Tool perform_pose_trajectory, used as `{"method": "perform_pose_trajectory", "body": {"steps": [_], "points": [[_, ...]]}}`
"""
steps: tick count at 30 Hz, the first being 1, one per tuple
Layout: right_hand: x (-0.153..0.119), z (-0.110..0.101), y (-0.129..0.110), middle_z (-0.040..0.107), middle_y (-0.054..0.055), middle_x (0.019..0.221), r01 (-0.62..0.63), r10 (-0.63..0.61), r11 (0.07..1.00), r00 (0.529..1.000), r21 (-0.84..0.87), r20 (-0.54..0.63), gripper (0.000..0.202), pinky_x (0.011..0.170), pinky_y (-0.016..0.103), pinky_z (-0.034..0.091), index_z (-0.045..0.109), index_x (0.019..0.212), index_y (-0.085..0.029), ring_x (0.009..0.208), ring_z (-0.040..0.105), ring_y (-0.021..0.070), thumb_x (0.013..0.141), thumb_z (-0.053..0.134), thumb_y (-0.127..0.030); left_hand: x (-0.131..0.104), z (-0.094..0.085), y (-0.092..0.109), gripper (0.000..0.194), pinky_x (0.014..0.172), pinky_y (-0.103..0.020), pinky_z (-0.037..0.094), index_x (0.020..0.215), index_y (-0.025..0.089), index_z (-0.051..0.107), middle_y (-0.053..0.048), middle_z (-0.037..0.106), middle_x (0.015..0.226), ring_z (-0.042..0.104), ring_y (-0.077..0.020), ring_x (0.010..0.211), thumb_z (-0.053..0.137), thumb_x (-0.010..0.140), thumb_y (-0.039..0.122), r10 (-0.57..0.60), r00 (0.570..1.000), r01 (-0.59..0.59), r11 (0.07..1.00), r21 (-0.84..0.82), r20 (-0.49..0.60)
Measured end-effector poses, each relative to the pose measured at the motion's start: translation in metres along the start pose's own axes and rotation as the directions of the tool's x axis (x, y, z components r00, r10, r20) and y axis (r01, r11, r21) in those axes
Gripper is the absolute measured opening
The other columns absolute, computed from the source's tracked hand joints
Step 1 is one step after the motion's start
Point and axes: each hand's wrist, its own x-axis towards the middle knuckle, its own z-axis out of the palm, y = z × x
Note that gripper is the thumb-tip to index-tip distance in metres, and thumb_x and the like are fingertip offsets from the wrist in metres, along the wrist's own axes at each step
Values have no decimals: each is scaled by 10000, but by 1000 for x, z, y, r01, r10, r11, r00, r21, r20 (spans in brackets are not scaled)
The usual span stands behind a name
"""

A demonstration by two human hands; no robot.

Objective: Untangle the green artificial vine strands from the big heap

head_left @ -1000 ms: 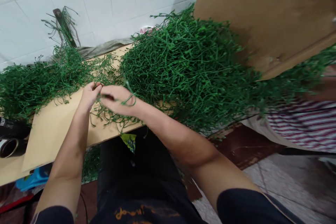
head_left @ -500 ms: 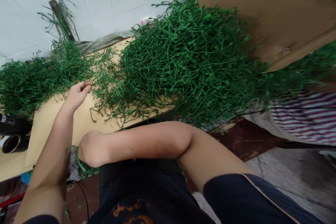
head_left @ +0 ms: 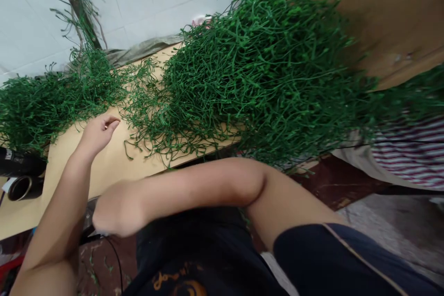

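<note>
A large heap of thin green plastic-looking stems [head_left: 263, 64] covers the middle and right of the tan board [head_left: 107, 162]. Looser stems [head_left: 149, 101] are scattered just right of my left hand [head_left: 100, 132], which hovers over the board with thumb and fingers pinched together; whatever they hold, if anything, is too small to name. My right hand [head_left: 120, 210] is low, near the board's front edge and in front of my body. It is blurred, bent downward, and its fingers are hidden.
Another green pile [head_left: 41, 106] lies on the left, beside an upright dark stick [head_left: 81, 18]. Black cylinders [head_left: 26, 188] stand at the left edge. A brown panel [head_left: 374, 23] rises at upper right, above striped cloth [head_left: 412, 152].
My left hand has moved slightly down and left, away from the loose stems. My right hand has dropped a little, and the green strands seen beside it are out of sight.
</note>
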Motion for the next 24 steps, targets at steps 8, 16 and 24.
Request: {"method": "perform_pose_trajectory", "body": {"steps": [8,16,24], "points": [[-64,-65,157,589,243,1182,-853,772,518,501,-70,-391,462,864,417,469,621,1116,-33,1139,536,356,815,558,-379,-13,37,30,597,1042,-450,357,1285,75,461,-188,484,1305,444,-298,1227,483,809,434,279,958,-274,959,73,-65],[-86,-82,176,642,147,1075,-829,672,559,477,-35,-566,290,855,366,469,642,1020,-128,1034,591,267,819,436,-164,13,62,59,669,1093,-455,300,1370,55,339,-223,355,1408,332,-319,1324,513,822,397,275,958,-265,957,121,-83],[-138,-132,172,608,101,930,-772,540,614,257,166,-801,210,864,349,413,608,922,-121,935,546,204,817,432,-171,36,80,60,458,1018,-443,385,1239,108,539,-194,521,1298,469,-296,1227,421,869,350,154,988,-156,967,201,26]]}}
